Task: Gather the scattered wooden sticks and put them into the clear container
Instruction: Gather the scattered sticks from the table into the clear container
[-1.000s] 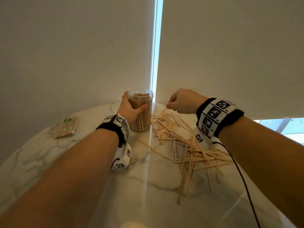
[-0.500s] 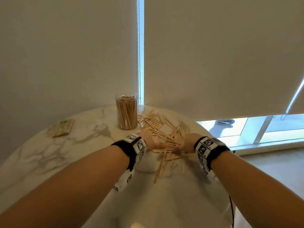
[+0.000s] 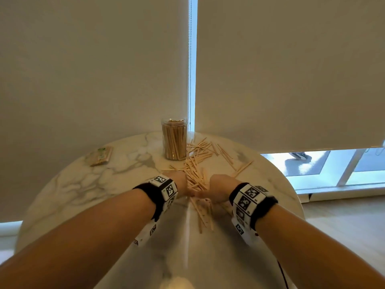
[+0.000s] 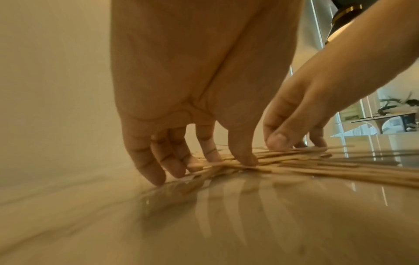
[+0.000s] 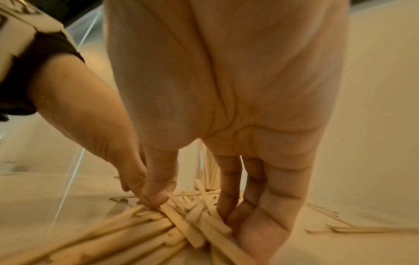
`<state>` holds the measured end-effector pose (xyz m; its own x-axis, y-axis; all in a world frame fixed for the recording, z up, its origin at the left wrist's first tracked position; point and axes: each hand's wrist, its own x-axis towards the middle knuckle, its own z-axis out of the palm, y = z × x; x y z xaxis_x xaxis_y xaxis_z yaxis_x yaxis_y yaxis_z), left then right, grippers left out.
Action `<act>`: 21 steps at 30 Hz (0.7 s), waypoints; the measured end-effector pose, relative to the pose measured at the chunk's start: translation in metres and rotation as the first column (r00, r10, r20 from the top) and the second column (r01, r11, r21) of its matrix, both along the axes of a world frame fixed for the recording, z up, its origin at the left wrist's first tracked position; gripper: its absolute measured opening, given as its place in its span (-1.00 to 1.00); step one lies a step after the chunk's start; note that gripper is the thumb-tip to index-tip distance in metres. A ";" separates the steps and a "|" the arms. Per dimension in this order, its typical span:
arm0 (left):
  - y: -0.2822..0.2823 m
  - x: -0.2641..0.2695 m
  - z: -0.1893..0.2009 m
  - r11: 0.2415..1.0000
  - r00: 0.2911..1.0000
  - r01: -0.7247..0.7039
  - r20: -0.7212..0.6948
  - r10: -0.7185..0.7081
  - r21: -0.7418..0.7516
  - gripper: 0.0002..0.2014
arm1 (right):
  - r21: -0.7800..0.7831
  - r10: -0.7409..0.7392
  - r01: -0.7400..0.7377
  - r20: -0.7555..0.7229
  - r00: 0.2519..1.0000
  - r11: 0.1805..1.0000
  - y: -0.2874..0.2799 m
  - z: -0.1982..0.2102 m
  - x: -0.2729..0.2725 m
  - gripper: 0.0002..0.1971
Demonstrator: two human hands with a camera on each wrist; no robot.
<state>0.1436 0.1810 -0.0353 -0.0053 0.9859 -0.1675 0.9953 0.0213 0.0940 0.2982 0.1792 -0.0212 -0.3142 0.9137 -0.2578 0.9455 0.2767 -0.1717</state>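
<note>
Lying loose across the far middle of the marble table (image 3: pixel 83 184), the wooden sticks (image 3: pixel 195 176) are spreading from just right of the clear container (image 3: pixel 174 140) back toward me, and a denser heap of them is sitting between my two hands. I am seeing the container standing upright near the table's far edge, packed with sticks standing on end. My left hand (image 3: pixel 179 181) is pressing down on the left side of the heap; in the left wrist view its fingers (image 4: pixel 156 172) are reaching down nearly straight and only slightly bent, tips touching the sticks and the tabletop, with nothing held. My right hand (image 3: pixel 218 188) is working the right side of the same heap. In the right wrist view its fingers (image 5: pixel 265 224) are extending down into the sticks, and its thumb is hidden behind the left hand (image 5: pixel 95 136), so I cannot tell whether it is gripping any stick or only pushing. A few sticks (image 5: pixel 362 228) are lying apart to the right of that hand. Further out, a flat packet of sticks (image 3: pixel 100 156) is lying near the table's left edge, well apart from the container. Pale roller blinds (image 3: pixel 291 69) are hanging behind the table.
</note>
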 end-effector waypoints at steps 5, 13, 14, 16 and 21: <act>-0.019 -0.041 -0.009 1.000 0.967 -0.014 0.253 0.013 0.000 -0.78 | -0.030 0.131 -0.129 0.069 0.989 0.991 -0.023 0.007 -0.042 -0.40; -0.034 -0.084 -0.003 0.999 0.915 -0.038 0.404 0.023 0.030 -0.80 | 0.050 0.181 -0.189 0.129 0.975 0.981 -0.032 0.007 -0.063 -0.60; -0.035 -0.087 -0.002 0.998 0.916 -0.047 0.402 0.024 0.048 -0.82 | 0.068 0.169 -0.178 0.119 0.978 0.982 -0.032 0.005 -0.064 -0.59; -0.037 -0.091 -0.002 0.995 0.916 -0.059 0.400 0.023 0.079 -0.84 | 0.085 0.179 -0.190 0.122 0.976 0.978 -0.031 0.003 -0.067 -0.57; -0.037 -0.088 0.005 0.999 0.923 -0.015 0.384 -0.005 0.047 -0.55 | 0.022 0.264 -0.274 0.199 0.944 0.961 -0.029 0.004 -0.077 -0.66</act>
